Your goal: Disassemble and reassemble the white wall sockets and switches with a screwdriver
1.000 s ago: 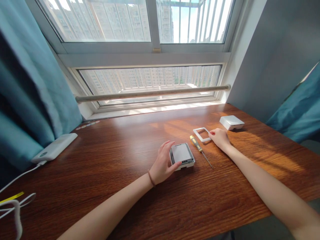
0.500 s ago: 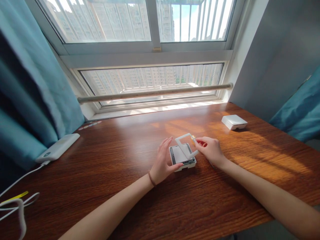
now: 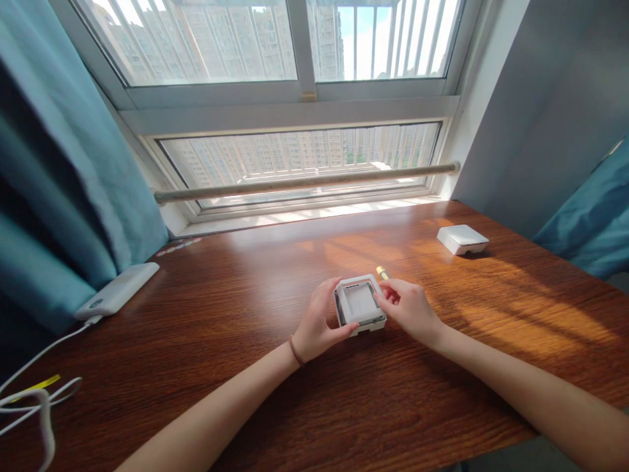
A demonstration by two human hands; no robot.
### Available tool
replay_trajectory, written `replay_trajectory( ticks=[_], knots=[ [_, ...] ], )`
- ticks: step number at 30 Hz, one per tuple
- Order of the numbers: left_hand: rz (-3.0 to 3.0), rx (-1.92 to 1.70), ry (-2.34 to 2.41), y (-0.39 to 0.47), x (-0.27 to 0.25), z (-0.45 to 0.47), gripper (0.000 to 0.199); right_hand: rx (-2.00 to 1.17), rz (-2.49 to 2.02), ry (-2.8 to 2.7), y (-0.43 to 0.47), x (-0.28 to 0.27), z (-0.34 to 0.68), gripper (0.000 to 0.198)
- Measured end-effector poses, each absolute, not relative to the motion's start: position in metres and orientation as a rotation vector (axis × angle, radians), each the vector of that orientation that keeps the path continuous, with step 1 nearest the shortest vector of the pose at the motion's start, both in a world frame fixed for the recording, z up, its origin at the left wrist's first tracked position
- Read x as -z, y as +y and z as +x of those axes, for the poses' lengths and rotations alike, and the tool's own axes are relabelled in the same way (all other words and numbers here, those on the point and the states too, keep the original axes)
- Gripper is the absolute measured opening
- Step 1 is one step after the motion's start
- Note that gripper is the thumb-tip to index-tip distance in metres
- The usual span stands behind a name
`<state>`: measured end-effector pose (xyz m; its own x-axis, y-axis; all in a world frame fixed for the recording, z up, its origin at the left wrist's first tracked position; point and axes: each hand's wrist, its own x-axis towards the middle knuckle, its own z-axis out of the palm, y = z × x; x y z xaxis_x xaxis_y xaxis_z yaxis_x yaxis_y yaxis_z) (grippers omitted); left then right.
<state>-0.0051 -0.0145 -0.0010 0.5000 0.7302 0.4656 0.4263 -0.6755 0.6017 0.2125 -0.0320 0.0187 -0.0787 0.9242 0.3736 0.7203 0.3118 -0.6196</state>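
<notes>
In the head view, a brown wooden bench (image 3: 221,288) is standing below a window (image 3: 299,157), sunlight falling across its right side, a blue curtain (image 3: 83,164) hanging at left. A white box (image 3: 361,301) is sitting mid-bench. The left hand (image 3: 317,321) is curving round its left side — thumb in front, fingers behind — gripping it. The right hand (image 3: 407,307) is pinching a white frame (image 3: 358,281) over the box, near a partly hidden screwdriver (image 3: 381,273).
</notes>
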Motion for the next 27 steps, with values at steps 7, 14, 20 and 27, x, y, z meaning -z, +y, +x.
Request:
replay_trajectory(
  ticks=[7, 14, 20, 27],
  knots=[
    [2.284, -0.892, 0.942, -0.010, 0.001, -0.015, 0.081, -0.536, -1.421, -1.829, -0.030, -0.014, 0.213, 0.024],
    [2.336, -0.832, 0.961, -0.009, 0.003, -0.014, 0.084, -0.492, -1.403, -1.887, -0.030, -0.009, 0.212, 0.024],
    [2.359, -0.799, 0.925, -0.007, 0.005, -0.016, 0.084, -0.500, -1.401, -1.900, -0.030, -0.008, 0.212, 0.023],
    [2.362, -0.775, 0.885, -0.005, 0.008, -0.017, 0.087, -0.502, -1.410, -1.904, -0.032, -0.009, 0.211, 0.024]
  ],
)
